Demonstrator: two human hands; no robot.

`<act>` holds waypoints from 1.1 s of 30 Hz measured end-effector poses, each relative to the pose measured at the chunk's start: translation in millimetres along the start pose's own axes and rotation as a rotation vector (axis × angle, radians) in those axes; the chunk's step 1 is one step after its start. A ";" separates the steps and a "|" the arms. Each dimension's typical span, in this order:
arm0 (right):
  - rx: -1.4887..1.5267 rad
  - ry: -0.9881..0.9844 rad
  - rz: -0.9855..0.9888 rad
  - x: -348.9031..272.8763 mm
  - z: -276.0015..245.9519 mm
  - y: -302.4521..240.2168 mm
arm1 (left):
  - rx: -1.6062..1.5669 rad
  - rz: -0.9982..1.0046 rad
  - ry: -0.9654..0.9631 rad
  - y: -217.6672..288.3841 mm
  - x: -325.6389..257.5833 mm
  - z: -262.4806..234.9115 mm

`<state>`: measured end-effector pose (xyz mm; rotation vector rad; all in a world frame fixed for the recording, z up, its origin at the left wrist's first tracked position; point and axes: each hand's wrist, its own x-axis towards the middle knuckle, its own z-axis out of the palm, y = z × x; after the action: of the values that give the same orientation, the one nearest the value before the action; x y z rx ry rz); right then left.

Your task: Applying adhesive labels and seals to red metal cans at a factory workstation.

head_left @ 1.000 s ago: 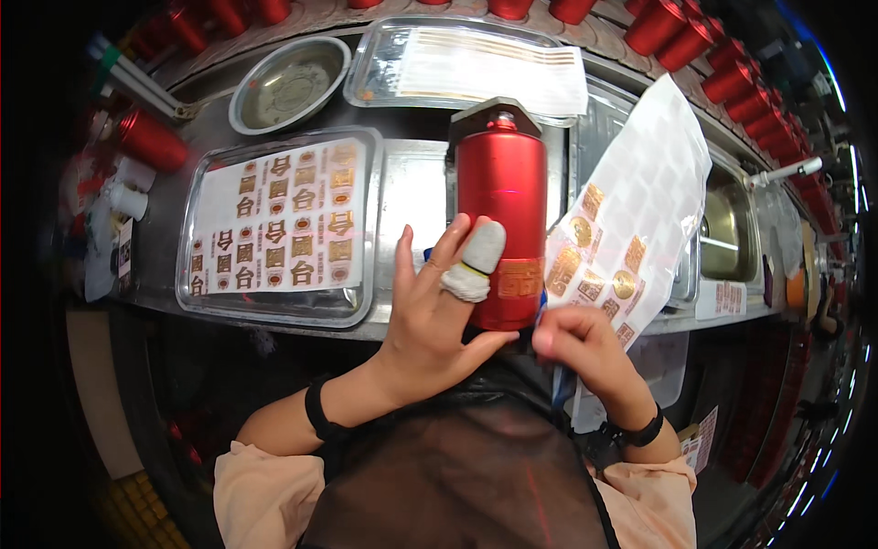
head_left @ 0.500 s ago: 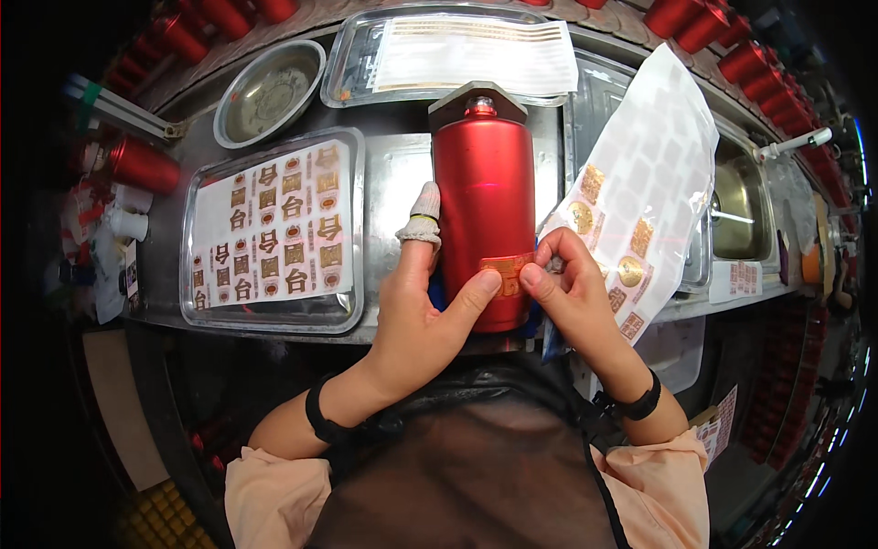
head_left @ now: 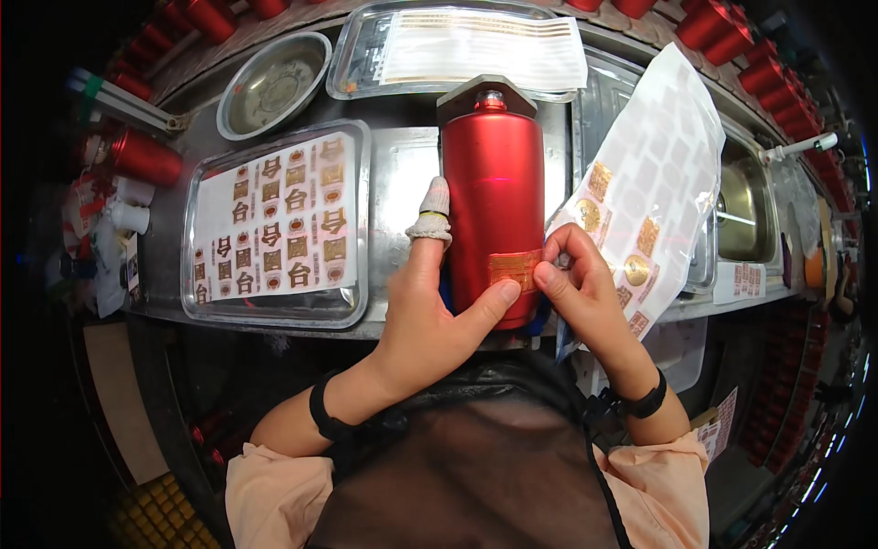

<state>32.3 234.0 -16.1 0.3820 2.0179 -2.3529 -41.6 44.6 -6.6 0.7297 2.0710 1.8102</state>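
A glossy red bottle [head_left: 494, 192] with a bare neck lies in front of me, its neck pointing away. Low on its front sits a small gold-patterned decal [head_left: 515, 267]. My left hand [head_left: 425, 306] holds the bottle from the left. Its thumb presses the decal's lower edge, and the index finger, in a white finger cover [head_left: 430, 220], stretches along the bottle's side. Thumb and index finger of my right hand [head_left: 578, 284] pinch together at the decal's right edge. The other fingers of my left hand are hidden behind the bottle.
A clear tray [head_left: 361, 229] with a gold decal sheet [head_left: 274, 220] stands left. Behind are a metal bowl [head_left: 274, 87] and another tray [head_left: 357, 55] with a striped sheet. Right of the bottle lies a large decal sheet [head_left: 672, 137], beside a sink [head_left: 736, 206]. Red bottles [head_left: 146, 157] line the edges.
The whole view has shifted slightly, bottle and hands a little rightward. My left thumb has slid lower on the decal, so more of its pattern shows. My right hand still pinches its edge.
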 end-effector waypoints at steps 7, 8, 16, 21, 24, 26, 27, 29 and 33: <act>-0.007 -0.019 0.000 0.8 -2.2 0.3 | -0.051 -0.014 -0.019 1.4 0.2 -1.4; 0.014 -0.022 0.040 0.7 -1.3 -4.7 | -0.067 -0.022 -0.017 1.3 -0.1 -1.8; -0.021 0.020 0.022 2.6 0.2 3.1 | -0.117 -0.028 -0.018 -1.2 0.7 -2.8; 0.002 0.014 0.002 2.6 3.7 1.2 | -0.167 -0.044 -0.024 1.7 1.3 -4.0; 0.050 0.003 0.017 2.6 6.9 -2.5 | -0.219 -0.080 -0.040 1.9 1.0 -5.0; 0.033 0.010 0.012 2.6 7.0 -2.0 | -0.220 -0.087 -0.039 2.0 0.6 -5.1; 0.016 0.017 0.007 2.6 7.1 -1.5 | -0.220 -0.088 -0.039 2.0 0.3 -5.1; -0.029 0.004 0.008 2.5 0.4 1.7 | -0.182 -0.075 -0.048 1.9 0.1 -4.5; -0.050 -0.003 -0.002 2.4 0.1 3.2 | -0.169 -0.053 -0.031 -0.5 0.7 -2.8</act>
<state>30.5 233.7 -19.6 0.3747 2.0724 -2.2972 -43.7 42.6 -6.6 0.6467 1.8722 1.9037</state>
